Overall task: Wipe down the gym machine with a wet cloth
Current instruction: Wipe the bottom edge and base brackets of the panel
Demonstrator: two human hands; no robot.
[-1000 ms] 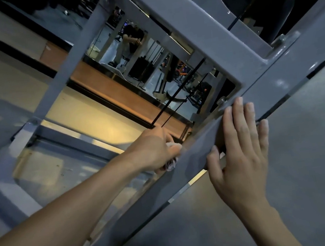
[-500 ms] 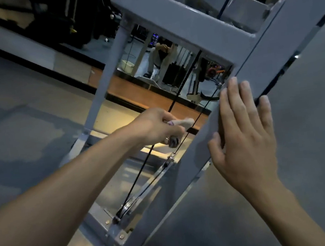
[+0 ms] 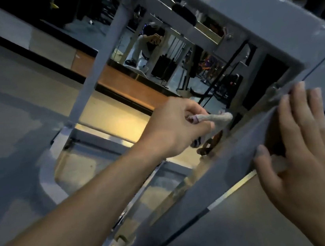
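Two bare hands: right hand (image 3: 308, 157) lies flat, fingers straight and spread, pressed on the slanted grey painted metal beam (image 3: 216, 179) of the gym machine; left hand (image 3: 175, 126) has fingers curled, pinching one small pale grey cloth (image 3: 217, 118), soft and bunched, its free end just beside the beam's upper edge near a rusty brown fitting (image 3: 209, 144). Behind, one upright square grey post (image 3: 96, 63), thin black cables (image 3: 220, 81), then a mirror (image 3: 160, 46) above an orange-brown wall strip (image 3: 125, 84); motion blur throughout.
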